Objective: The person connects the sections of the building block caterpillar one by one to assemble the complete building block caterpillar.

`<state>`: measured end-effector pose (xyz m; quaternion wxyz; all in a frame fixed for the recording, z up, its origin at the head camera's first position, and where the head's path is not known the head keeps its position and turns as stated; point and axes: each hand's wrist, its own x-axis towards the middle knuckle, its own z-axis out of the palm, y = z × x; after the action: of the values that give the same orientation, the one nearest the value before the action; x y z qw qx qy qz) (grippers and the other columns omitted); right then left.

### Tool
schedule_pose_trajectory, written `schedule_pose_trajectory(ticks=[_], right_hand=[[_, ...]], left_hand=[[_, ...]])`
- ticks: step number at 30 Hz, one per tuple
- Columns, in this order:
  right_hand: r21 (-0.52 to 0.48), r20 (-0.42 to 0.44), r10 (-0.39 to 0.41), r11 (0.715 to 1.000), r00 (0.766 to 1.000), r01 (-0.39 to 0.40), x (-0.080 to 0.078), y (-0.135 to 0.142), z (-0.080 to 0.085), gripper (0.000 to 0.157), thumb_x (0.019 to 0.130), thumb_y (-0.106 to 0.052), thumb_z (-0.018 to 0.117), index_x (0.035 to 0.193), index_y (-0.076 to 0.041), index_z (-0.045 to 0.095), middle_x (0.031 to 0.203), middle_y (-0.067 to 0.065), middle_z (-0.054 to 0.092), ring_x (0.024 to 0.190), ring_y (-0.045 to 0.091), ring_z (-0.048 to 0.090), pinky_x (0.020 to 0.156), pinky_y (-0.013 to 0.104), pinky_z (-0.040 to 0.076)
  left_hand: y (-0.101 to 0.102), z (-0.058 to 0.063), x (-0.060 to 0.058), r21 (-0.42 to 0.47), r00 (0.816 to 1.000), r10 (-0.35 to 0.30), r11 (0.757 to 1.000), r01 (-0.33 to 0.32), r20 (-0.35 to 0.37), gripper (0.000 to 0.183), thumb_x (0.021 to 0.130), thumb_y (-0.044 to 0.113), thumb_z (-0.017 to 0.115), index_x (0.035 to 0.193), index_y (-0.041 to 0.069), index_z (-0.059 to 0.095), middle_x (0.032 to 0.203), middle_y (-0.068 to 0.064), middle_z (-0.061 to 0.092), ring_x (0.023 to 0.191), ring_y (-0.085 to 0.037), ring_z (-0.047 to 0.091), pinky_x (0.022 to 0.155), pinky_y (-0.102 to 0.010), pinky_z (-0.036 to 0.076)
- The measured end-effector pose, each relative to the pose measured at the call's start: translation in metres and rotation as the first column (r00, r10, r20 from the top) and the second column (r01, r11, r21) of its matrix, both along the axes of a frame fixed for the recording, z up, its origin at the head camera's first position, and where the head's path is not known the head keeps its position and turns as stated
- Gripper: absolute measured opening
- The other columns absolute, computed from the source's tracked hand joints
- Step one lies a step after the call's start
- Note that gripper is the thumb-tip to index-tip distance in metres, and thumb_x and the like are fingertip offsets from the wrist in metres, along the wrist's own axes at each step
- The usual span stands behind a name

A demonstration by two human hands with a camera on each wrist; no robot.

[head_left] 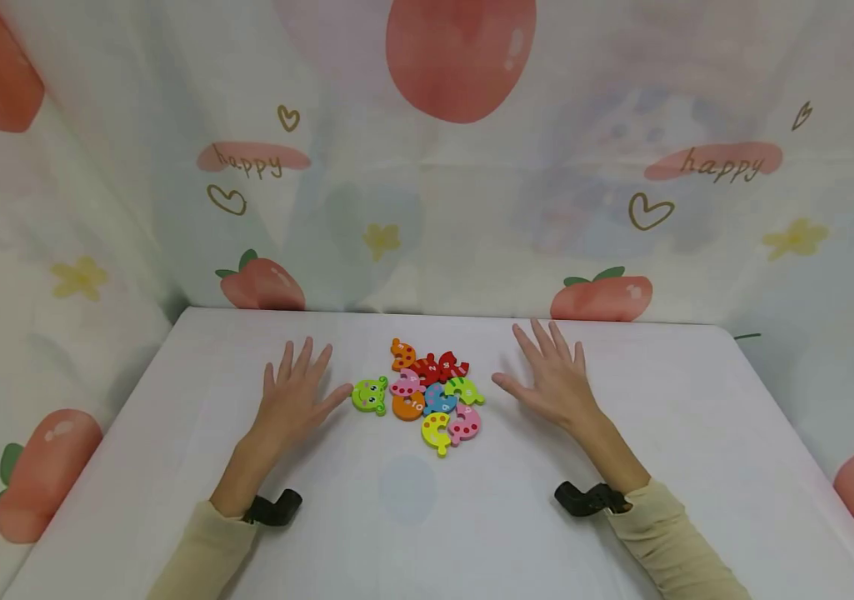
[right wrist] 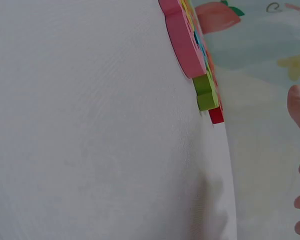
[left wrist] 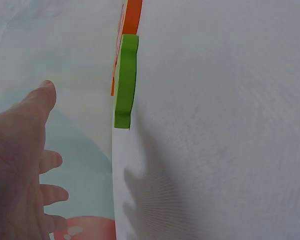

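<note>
Several colourful puzzle pieces lie in a loose cluster mid-table, among them an orange piece marked 10 [head_left: 408,406], a blue piece [head_left: 439,398], a yellow piece [head_left: 436,432], a pink piece [head_left: 465,425] and a red piece [head_left: 452,367]. At the cluster's left is a green smiling-face piece [head_left: 369,396]. My left hand [head_left: 292,404] is spread beside it, the thumb close to its edge; in the left wrist view that green piece [left wrist: 126,82] and the thumb stand apart. On the other side, my right hand [head_left: 552,379] has its fingers spread and holds nothing.
A white-covered table [head_left: 367,533] bears the pieces. Behind it hangs a printed curtain [head_left: 464,208] with fruit and "happy" lettering, and more of it stands at the left. Each wrist wears a black camera, one at the left [head_left: 277,507] and one at the right [head_left: 587,499].
</note>
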<state>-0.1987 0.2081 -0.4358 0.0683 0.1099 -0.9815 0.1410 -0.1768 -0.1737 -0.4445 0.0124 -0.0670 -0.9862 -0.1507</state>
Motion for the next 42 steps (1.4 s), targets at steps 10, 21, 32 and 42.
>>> schedule_pose_trajectory(ticks=[10, 21, 32, 42], right_hand=[[-0.065, 0.032, -0.020, 0.998, 0.999, 0.023, -0.002, -0.007, -0.002, 0.087, 0.085, -0.060, 0.057, 0.154, -0.016, 0.026, 0.162, 0.018, 0.019, 0.149, 0.043, 0.012, 0.112, 0.074, 0.008], [-0.135, 0.062, -0.017, 0.991, 0.998, 0.025, -0.001, -0.015, -0.004, 0.086, 0.086, -0.056, 0.059, 0.154, -0.014, 0.027, 0.161, 0.019, 0.021, 0.148, 0.044, 0.013, 0.112, 0.074, 0.009], [-0.177, 0.091, 0.052, 0.984, 0.994, -0.036, -0.014, -0.059, 0.005, 0.085, 0.086, -0.053, 0.060, 0.154, -0.016, 0.026, 0.161, 0.016, 0.023, 0.149, 0.040, 0.015, 0.114, 0.071, 0.013], [-0.262, 0.106, 0.166, 0.956, 0.980, -0.133, -0.019, -0.104, 0.008, 0.084, 0.086, -0.053, 0.061, 0.154, -0.018, 0.027, 0.160, 0.013, 0.026, 0.150, 0.037, 0.018, 0.115, 0.069, 0.014]], left_hand=[[0.011, -0.002, 0.005, 0.030, 1.000, -0.008, 0.999, 0.009, -0.023, 0.076, 0.089, 0.058, 0.057, 0.148, 0.013, 0.040, 0.161, -0.020, 0.020, 0.150, -0.044, 0.006, 0.115, -0.069, 0.015], [0.034, -0.005, 0.010, 0.057, 0.999, -0.023, 0.998, 0.021, 0.026, 0.070, 0.086, 0.055, 0.065, 0.141, 0.013, 0.052, 0.150, -0.016, 0.042, 0.137, -0.036, 0.040, 0.108, -0.057, 0.040], [0.051, -0.012, 0.010, -0.002, 0.999, -0.027, 1.000, 0.027, -0.032, 0.060, 0.080, 0.050, 0.074, 0.130, 0.017, 0.063, 0.123, -0.009, 0.058, 0.110, -0.023, 0.051, 0.088, -0.038, 0.054], [0.047, -0.009, 0.009, 0.030, 1.000, -0.003, 1.000, 0.003, -0.001, 0.051, 0.084, 0.039, 0.074, 0.129, 0.016, 0.065, 0.121, -0.011, 0.055, 0.108, -0.025, 0.048, 0.082, -0.037, 0.054]])
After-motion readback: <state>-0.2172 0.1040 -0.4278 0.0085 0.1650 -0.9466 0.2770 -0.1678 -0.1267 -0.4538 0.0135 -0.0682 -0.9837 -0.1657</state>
